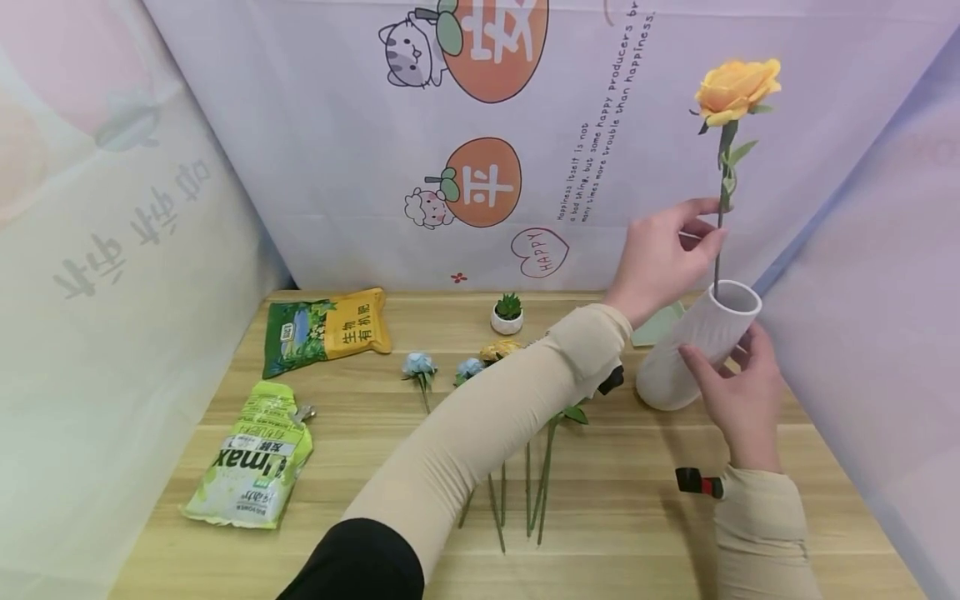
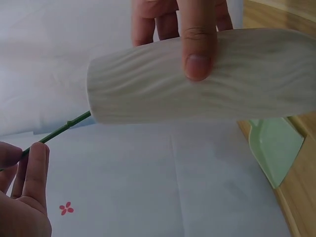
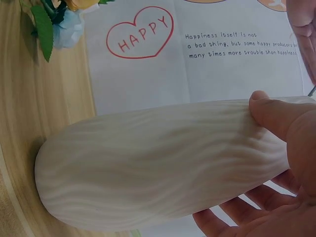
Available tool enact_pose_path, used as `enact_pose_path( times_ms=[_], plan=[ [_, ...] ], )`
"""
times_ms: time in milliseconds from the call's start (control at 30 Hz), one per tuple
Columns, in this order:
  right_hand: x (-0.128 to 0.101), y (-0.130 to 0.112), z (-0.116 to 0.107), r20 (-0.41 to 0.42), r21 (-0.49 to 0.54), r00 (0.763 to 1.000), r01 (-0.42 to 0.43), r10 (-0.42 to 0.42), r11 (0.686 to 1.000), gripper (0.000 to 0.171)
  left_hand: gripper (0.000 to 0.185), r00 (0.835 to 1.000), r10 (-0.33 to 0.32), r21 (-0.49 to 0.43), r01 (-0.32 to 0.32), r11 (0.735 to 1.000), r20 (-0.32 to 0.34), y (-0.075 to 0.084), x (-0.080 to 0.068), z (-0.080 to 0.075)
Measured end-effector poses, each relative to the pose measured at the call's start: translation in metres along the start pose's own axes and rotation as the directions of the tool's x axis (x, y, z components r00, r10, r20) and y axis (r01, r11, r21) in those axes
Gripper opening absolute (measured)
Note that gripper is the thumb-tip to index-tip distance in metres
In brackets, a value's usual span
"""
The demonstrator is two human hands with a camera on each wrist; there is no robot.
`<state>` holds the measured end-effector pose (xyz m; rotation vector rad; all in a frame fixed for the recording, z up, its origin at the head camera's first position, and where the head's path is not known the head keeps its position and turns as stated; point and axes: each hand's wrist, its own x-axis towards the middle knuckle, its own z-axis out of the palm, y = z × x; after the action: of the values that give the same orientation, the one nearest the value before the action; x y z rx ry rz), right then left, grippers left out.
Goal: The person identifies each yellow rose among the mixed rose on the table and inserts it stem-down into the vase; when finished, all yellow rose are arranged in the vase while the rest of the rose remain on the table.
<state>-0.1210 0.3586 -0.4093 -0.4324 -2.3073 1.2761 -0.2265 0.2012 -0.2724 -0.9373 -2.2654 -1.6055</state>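
Observation:
My left hand [image 1: 663, 254] pinches the thin green stem of a yellow artificial rose [image 1: 738, 90] between thumb and fingers. The bloom stands high above, and the stem's lower end goes into the mouth of a white vase [image 1: 686, 358]. With thumb on one side and fingers round the other, my right hand [image 1: 746, 404] grips the vase near its upper half. The vase leans to the right, its base at the wooden table, as the right wrist view shows. Wavy ridges cover its wall [image 3: 163, 163]. The stem tip is hidden inside.
Blue flowers [image 1: 418, 364] and a yellow one [image 1: 500, 350] lie on the table, partly behind my left sleeve. A small potted succulent [image 1: 507, 313] stands at the back. Two bags, green-yellow [image 1: 326, 331] and lime [image 1: 255, 458], lie left. A pale green tray-like piece [image 2: 276, 150] sits behind the vase.

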Motion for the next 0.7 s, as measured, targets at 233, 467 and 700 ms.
enact_pose_path(
  times_ms=[233, 467, 700],
  plan=[
    [-0.001, -0.001, -0.001, 0.001, 0.0, 1.0, -0.001, 0.001, 1.0, 0.084, 0.033, 0.997, -0.06, 0.067, 0.056, 0.996, 0.047, -0.007, -0.004, 0.015],
    [-0.002, -0.002, -0.001, 0.005, -0.001, 1.0, -0.007, 0.007, 1.0, 0.083, 0.028, 0.99, -0.1, 0.179, 0.081, 0.981, 0.1, -0.011, -0.005, 0.022],
    [-0.002, -0.002, 0.0, 0.008, -0.009, 1.0, 0.002, -0.002, 1.0, 0.083, 0.017, 0.982, -0.134, 0.229, 0.102, 0.968, 0.13, -0.015, -0.007, 0.026]
  ],
)
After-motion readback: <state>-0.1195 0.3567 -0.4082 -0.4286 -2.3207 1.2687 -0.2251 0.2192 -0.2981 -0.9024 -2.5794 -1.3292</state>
